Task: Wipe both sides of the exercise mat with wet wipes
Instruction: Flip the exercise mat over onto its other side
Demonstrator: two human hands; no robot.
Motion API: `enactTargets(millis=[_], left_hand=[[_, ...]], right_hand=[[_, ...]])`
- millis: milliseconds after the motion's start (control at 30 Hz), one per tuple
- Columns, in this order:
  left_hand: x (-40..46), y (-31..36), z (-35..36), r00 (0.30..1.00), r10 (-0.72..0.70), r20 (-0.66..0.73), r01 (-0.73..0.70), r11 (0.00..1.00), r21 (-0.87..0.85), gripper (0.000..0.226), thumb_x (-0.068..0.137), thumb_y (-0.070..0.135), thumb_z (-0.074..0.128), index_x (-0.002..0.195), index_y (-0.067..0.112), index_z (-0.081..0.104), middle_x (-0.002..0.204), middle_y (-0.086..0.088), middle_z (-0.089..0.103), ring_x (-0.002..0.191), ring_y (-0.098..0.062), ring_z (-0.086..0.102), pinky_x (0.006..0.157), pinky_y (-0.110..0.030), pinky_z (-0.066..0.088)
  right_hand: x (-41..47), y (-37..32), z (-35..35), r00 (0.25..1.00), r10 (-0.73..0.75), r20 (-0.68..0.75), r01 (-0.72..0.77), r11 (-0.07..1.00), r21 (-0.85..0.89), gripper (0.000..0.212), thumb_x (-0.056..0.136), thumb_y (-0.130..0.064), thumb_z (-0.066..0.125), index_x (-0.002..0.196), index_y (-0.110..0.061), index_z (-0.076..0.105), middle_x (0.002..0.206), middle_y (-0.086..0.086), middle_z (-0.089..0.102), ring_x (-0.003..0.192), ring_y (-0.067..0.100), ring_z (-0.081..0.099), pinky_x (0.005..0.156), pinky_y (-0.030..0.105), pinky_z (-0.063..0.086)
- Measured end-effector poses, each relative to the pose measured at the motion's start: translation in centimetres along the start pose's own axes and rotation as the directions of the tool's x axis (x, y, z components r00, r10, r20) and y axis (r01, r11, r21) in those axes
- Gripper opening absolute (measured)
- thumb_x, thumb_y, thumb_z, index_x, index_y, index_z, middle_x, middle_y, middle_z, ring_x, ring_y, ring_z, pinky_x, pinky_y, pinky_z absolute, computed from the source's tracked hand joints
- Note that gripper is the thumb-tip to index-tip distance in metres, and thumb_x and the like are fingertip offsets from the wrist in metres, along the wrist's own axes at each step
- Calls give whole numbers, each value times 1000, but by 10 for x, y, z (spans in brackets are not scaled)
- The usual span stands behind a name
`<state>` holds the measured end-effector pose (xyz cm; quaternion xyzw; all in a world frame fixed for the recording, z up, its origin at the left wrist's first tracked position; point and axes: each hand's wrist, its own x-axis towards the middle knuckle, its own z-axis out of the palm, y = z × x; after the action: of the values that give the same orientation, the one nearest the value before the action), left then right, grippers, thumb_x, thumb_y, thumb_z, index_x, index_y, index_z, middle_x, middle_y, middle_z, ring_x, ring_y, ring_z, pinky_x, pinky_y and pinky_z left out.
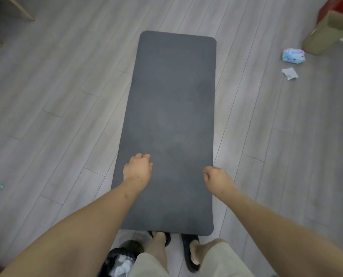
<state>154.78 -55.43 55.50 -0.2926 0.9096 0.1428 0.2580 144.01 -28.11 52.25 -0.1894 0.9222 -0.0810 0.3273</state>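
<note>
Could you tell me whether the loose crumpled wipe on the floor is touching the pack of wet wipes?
Apart. The head view shows a strip of bare floor between the crumpled wipe and the pack of wet wipes.

No text, label, brand or number can be read anywhere. The crumpled blue and white plastic wipes packet [293,55] lying on the grey wood-plank floor [56,96] carries a printed pattern, but it is too blurred to make out.
</note>
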Motion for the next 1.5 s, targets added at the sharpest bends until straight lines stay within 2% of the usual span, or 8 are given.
enactTargets(millis=[167, 300, 500, 733, 900, 1067, 1267, 1500], left_hand=[[-20, 52, -30, 996, 93, -15, -93, 994, 51, 31, 107, 35, 41, 133, 22, 52, 129, -6, 55, 121, -27, 52, 89, -40, 44], [-26, 110, -48, 990, 134, -30, -131, 987, 88, 28, 106, 36, 41, 127, 21, 53, 127, -6, 55, 120, -27, 53, 90, -41, 45], [-19, 239, -83, 987, 132, -88, -128, 990, 57, 32, 106, 38, 41, 131, 21, 52, 131, -6, 53, 125, -28, 50, 98, -44, 44], [-12, 400, -124, 986, 78, -147, -78, 997, 7, 32, 106, 38, 41, 130, 19, 52, 128, -8, 54, 122, -29, 52, 93, -44, 46], [14, 478, -152, 983, 86, -164, -87, 996, 0, 36, 107, 38, 38, 136, 20, 49, 131, -7, 53, 124, -28, 51, 89, -43, 45], [59, 520, -186, 975, 84, -204, -90, 996, -22, 36, 107, 37, 38, 135, 19, 50, 130, -8, 54, 122, -28, 51, 87, -42, 44], [153, 536, -227, 971, 32, -238, -50, 996, -69, 33, 107, 35, 37, 134, 19, 51, 130, -7, 54, 122, -27, 51, 85, -40, 42], [285, 537, -270, 983, -64, -172, 35, 985, -168, 31, 107, 34, 38, 130, 18, 51, 129, -7, 53, 122, -29, 52, 89, -43, 45]], right_hand=[[-14, 2, -44, 999, -18, -43, 19, 999, 36, 24, 105, -24, 42, 111, -15, 63, 102, 5, 63, 93, 30, 62, 79, 39, 54], [-14, 28, -89, 995, -28, -91, 32, 998, 45, 28, 105, -26, 44, 119, -15, 65, 113, 7, 65, 103, 32, 63, 83, 40, 54], [6, 108, -181, 982, -90, -164, 97, 995, 38, 29, 104, -25, 46, 120, -12, 66, 119, 10, 65, 107, 33, 64, 85, 44, 56], [28, 217, -297, 960, -188, -208, 189, 982, -12, 33, 105, -27, 45, 130, -17, 65, 129, 6, 63, 115, 30, 61, 87, 40, 55], [57, 265, -366, 946, -194, -258, 200, 980, -3, 34, 105, -27, 45, 130, -16, 64, 128, 7, 63, 117, 30, 60, 88, 41, 54], [102, 280, -420, 941, -224, -254, 217, 975, -55, 33, 106, -27, 45, 130, -14, 64, 129, 8, 62, 116, 31, 59, 87, 40, 53], [206, 266, -486, 938, -274, -211, 241, 956, -168, 37, 108, -28, 40, 136, -18, 61, 137, 3, 58, 122, 27, 57, 88, 38, 50], [350, 245, -550, 937, -319, -141, 280, 930, -238, 36, 106, -26, 43, 134, -16, 63, 132, 7, 61, 118, 30, 60, 88, 41, 55]])
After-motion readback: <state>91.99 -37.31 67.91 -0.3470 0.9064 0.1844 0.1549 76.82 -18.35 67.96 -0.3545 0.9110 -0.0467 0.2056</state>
